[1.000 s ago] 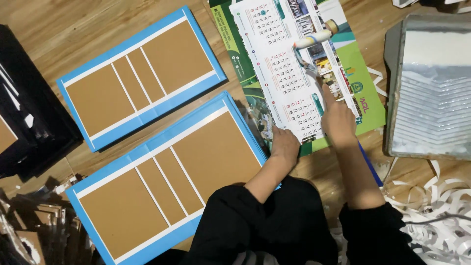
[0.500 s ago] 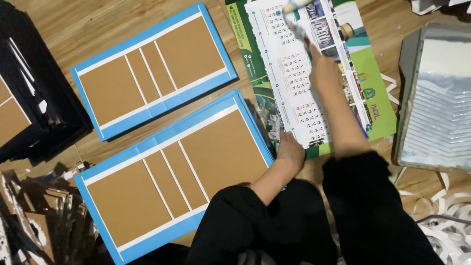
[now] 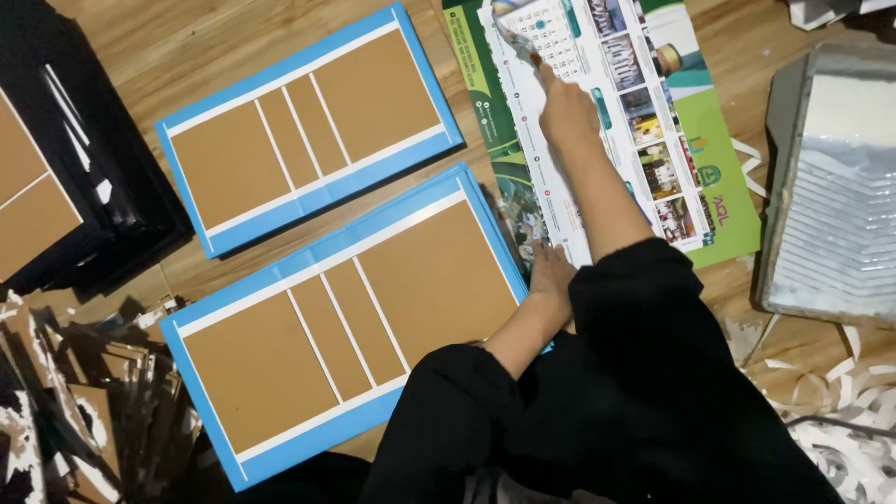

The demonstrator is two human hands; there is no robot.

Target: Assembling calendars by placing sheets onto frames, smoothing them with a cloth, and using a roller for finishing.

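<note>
Looking down through the head camera, I see a wooden floor [image 3: 121, 37] covered with craft work. At the far left lies a dark stack of black-edged boards [image 3: 65, 187] with brown cardboard panels, and below it a jumble of torn cardboard scraps [image 3: 84, 401].

Next come two flat book-cover pieces, each a blue paper sheet with brown cardboard panels glued on and white gaps between them. The upper blue cover [image 3: 308, 126] lies apart, tilted up to the right. The lower blue cover [image 3: 345, 322] lies parallel to it, nearer to me, its right edge overlapping the printed paper beside it.

My left hand [image 3: 553, 275] rests palm down at the right edge of the lower blue cover, where it meets the calendar sheet; its fingers lie flat and spread, grasping nothing. Both arms wear black sleeves.

Right of centre, a white calendar sheet [image 3: 597, 140] with small photos lies on top of a green poster [image 3: 723, 187]. My right hand [image 3: 565, 112] is stretched out over the upper part of the calendar sheet, fingers clenched around a small pale tool [image 3: 515, 37] whose tip touches the paper; I cannot tell exactly what the tool is.

At the far right stands a grey paint tray [image 3: 831, 205] with a ribbed slope, and below it curl white paper strips [image 3: 840, 392].
</note>
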